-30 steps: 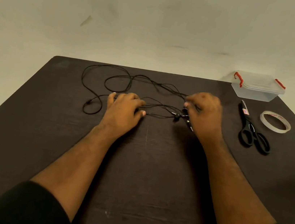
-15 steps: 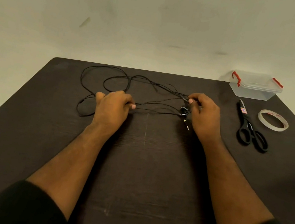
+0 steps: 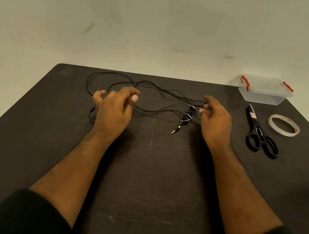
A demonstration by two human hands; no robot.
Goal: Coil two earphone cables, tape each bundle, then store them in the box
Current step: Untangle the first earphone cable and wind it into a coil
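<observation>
Two black earphone cables [image 3: 169,94] lie tangled in loose loops across the far middle of the dark table [image 3: 147,175]. Their earbuds [image 3: 188,113] are bunched together, and a jack plug [image 3: 175,130] lies just in front of them. My left hand [image 3: 114,109] is lifted over the left part of the tangle, fingers curled, thumb and forefinger meeting on the strands. My right hand [image 3: 215,119] pinches a strand beside the earbuds. A clear plastic box [image 3: 261,96] with red clips and its lid on stands at the far right.
Black scissors [image 3: 260,135] lie to the right of my right hand. A roll of clear tape [image 3: 283,125] lies flat beyond them, near the table's right edge. A pale wall stands behind the table.
My hands have moved apart, the left one lifting off the table and going left. The strands between them are drawn out, and the jack plug now lies uncovered.
</observation>
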